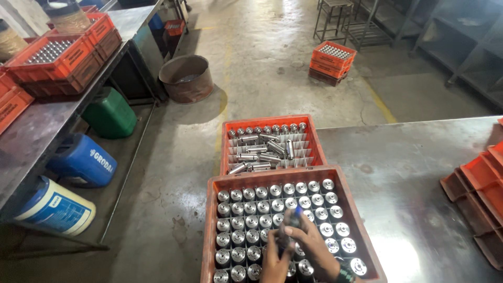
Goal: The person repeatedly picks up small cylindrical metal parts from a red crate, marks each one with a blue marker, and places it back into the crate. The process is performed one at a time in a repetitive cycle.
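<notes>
Your two hands meet low over the near crate, a rust-orange plastic box with a gridded insert. Your left hand and right hand are pressed close together, fingers curled around a small dark object with a blue tip; motion blur hides which hand grips it, so I cannot tell how firmly either is closed. That object sits just above the middle cells of the crate. Around it, polished steel cylinders stand upright, one per cell, their round tops shining like discs. Just beyond, touching the near crate's far rim, a brighter orange crate holds more steel cylinders, some upright along the back row, most lying loose across white dividers. Both crates rest at the edge of your worktop, a dull, scuffed sheet-metal surface with a glare patch to your right.
</notes>
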